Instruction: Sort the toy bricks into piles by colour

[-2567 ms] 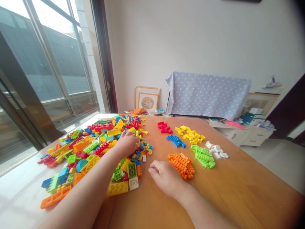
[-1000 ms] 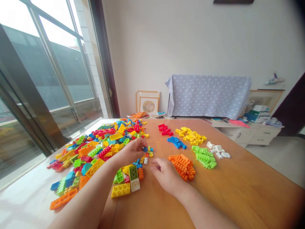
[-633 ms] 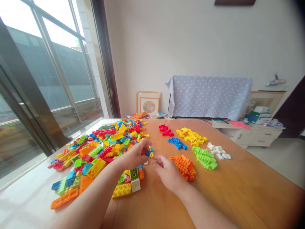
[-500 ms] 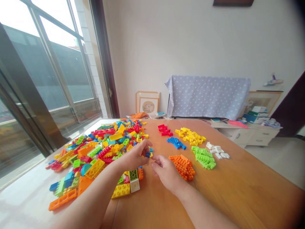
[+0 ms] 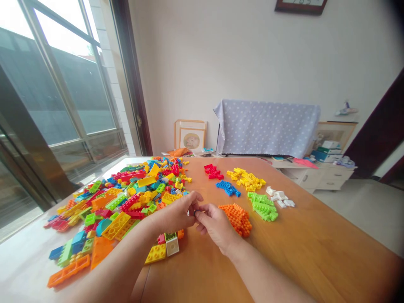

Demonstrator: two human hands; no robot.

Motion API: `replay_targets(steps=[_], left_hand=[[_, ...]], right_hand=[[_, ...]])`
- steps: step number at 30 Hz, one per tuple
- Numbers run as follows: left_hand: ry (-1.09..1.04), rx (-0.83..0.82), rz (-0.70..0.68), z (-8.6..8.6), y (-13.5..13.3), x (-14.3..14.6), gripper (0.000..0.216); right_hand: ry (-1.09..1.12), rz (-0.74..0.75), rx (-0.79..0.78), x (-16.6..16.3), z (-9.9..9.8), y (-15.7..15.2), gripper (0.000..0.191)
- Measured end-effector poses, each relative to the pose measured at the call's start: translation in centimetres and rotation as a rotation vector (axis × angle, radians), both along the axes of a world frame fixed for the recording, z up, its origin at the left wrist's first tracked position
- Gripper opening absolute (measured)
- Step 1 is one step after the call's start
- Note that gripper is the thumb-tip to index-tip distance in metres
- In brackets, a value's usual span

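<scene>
My left hand (image 5: 175, 215) and my right hand (image 5: 215, 224) meet fingertip to fingertip above the wooden table (image 5: 315, 252), both pinched on a small brick that is almost hidden between them. To the left of my hands spreads a big mixed pile of coloured bricks (image 5: 126, 198). Just right of my right hand lies a sorted orange heap (image 5: 236, 215). Beyond it lie a green heap (image 5: 261, 206), a blue heap (image 5: 227, 188), a yellow heap (image 5: 246, 179), a red heap (image 5: 212, 170) and a few white bricks (image 5: 279, 197).
A tall window (image 5: 63, 84) runs along the left side. Behind the table stand a dotted cloth-covered object (image 5: 268, 126), a framed picture (image 5: 189, 136) on the floor and a low white cabinet (image 5: 315, 176) with clutter.
My left hand lifted a small blue brick out of the mixed pile and carried it right. My right hand rose off the table to meet it; both now pinch at the same spot.
</scene>
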State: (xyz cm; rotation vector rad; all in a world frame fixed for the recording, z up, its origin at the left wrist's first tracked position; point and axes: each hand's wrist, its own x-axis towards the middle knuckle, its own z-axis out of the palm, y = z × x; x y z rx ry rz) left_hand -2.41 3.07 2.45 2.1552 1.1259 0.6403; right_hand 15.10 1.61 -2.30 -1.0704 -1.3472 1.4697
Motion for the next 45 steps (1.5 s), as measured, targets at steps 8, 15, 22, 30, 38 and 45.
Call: replay_targets(steps=[8,15,22,30,38,45], left_hand=[[-0.083,0.224,0.355,0.8,2.2,-5.7,0.028],[-0.112,0.322,0.671,0.5,3.0,-8.7,0.023],[0.062,0.303,0.722,0.0,3.2,-9.0,0.020],[0.402,0.318,0.377,-0.9,2.3,-7.6,0.027],[0.633,0.410,0.448,-0.8,2.1,-7.5,0.019],[0.647,0.446,0.513,-0.8,2.0,-7.5,0.016]], right_hand=[[-0.320,-0.030,0.289,0.7,-0.9,0.2,0.018],[-0.645,-0.039,0.572,1.0,-1.2,0.0,0.025],[-0.939,-0.002,0.629,0.7,-0.6,-0.5,0.013],[-1.140,0.032,0.654,0.6,-0.4,-0.7,0.017],[-1.189,0.033,0.605,0.7,-0.5,-0.6,0.032],[-0.959,0.024,0.697,-0.1,0.1,-1.7,0.033]])
